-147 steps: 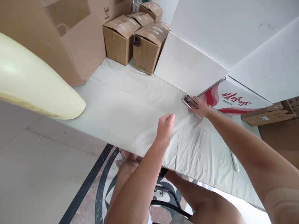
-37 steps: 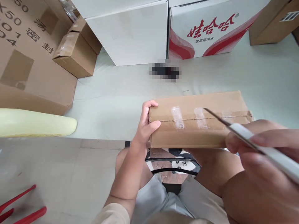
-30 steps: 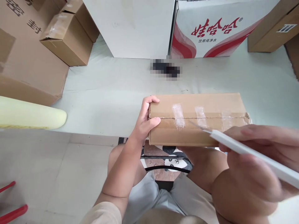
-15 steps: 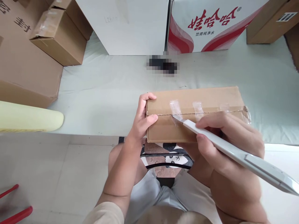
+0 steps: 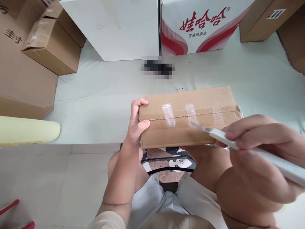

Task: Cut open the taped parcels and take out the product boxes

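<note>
A brown cardboard box (image 5: 176, 133) lies at the table's front edge, with several strips of clear tape across its long top seam. My left hand (image 5: 138, 119) grips the box's left end, thumb on top and fingers round the far side. In my right hand (image 5: 259, 149) is a white utility knife (image 5: 225, 138), its blade out. The blade tip is over the box just below the seam, by the middle tape strip (image 5: 191, 113); whether it touches the cardboard I cannot tell.
Along the back of the pale-covered table (image 5: 95, 95) stand a white box (image 5: 114, 31), a red-and-white carton (image 5: 195, 31) and brown boxes (image 5: 54, 47). A pixelated dark object (image 5: 158, 67) lies behind the held box. A yellow rolled item (image 5: 28, 130) is at left.
The knife has moved right, from the left tape strip to the middle one, along with my right hand. The box and my left hand appear slightly further left in view.
</note>
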Demonstrator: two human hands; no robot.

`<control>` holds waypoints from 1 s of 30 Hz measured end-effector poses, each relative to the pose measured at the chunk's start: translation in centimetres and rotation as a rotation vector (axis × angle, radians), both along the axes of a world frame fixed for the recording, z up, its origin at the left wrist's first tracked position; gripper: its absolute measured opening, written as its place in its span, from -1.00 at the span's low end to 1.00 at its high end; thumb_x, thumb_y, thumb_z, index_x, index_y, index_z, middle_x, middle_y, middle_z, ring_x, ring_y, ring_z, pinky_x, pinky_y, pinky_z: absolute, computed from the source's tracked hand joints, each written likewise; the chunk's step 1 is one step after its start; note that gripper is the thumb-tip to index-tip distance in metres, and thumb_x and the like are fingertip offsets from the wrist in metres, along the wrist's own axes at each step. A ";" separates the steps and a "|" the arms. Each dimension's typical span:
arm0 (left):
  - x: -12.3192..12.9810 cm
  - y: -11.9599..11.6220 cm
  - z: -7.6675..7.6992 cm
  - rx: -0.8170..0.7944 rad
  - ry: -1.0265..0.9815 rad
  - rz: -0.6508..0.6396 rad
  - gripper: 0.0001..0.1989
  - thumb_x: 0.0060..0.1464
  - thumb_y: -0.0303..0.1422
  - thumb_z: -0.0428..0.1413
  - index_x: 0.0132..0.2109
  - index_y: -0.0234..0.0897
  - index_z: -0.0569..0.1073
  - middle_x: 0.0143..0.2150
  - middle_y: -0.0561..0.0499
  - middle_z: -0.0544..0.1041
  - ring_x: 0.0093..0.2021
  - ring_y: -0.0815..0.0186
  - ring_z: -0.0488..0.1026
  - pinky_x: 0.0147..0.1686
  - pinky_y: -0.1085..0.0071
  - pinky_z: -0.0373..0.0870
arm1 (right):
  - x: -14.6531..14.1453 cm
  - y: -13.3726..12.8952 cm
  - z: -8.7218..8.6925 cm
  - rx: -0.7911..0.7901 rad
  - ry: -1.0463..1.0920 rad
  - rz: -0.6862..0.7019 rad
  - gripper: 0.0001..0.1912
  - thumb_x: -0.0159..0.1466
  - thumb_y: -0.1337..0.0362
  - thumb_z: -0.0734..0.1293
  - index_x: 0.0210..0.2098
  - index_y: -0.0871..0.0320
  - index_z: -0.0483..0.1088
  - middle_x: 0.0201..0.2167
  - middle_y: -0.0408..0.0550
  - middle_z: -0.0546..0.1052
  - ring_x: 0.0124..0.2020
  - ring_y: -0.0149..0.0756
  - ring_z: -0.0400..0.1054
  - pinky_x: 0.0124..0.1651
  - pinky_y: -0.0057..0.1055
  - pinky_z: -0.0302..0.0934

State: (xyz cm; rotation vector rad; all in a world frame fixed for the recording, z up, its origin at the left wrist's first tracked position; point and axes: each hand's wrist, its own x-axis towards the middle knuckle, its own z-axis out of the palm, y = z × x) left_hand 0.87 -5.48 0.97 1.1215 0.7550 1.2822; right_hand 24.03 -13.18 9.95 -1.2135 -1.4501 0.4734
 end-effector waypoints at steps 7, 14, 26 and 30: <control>0.1 0.4 -0.5 0.010 -0.019 0.004 -0.49 0.03 -0.14 0.33 0.07 0.02 0.33 0.08 -0.01 0.42 0.06 0.05 0.48 -0.07 0.16 0.54 | 1.5 0.9 -0.2 0.012 -0.059 0.066 -0.87 0.24 0.36 0.40 -0.40 0.04 0.41 -0.39 -0.14 0.57 -0.46 -0.30 0.42 -0.47 -0.33 0.20; 0.5 0.3 -0.2 0.023 -0.009 0.047 -0.49 0.02 -0.10 0.34 0.07 0.03 0.35 0.08 0.00 0.43 0.12 0.04 0.48 -0.04 0.16 0.55 | 1.5 0.9 0.0 -0.030 -0.075 0.110 -0.85 0.18 0.42 0.38 -0.40 0.03 0.40 -0.38 -0.16 0.61 -0.45 -0.30 0.47 -0.45 -0.34 0.26; 0.2 0.5 -0.5 0.030 0.001 0.051 -0.48 0.01 -0.08 0.36 0.07 0.03 0.36 0.06 -0.01 0.43 0.12 0.03 0.47 -0.04 0.15 0.55 | 1.3 1.1 0.2 -0.052 -0.095 0.089 -0.85 0.17 0.39 0.40 -0.44 0.02 0.39 -0.40 -0.14 0.61 -0.47 -0.28 0.46 -0.47 -0.32 0.30; 0.3 0.3 -0.4 0.028 -0.007 0.037 -0.49 0.03 -0.08 0.36 0.07 0.04 0.35 0.07 0.00 0.44 0.11 0.02 0.48 -0.03 0.14 0.55 | 1.4 1.0 0.1 -0.041 -0.098 0.102 -0.86 0.18 0.40 0.39 -0.43 0.03 0.39 -0.39 -0.14 0.61 -0.48 -0.30 0.46 -0.46 -0.34 0.30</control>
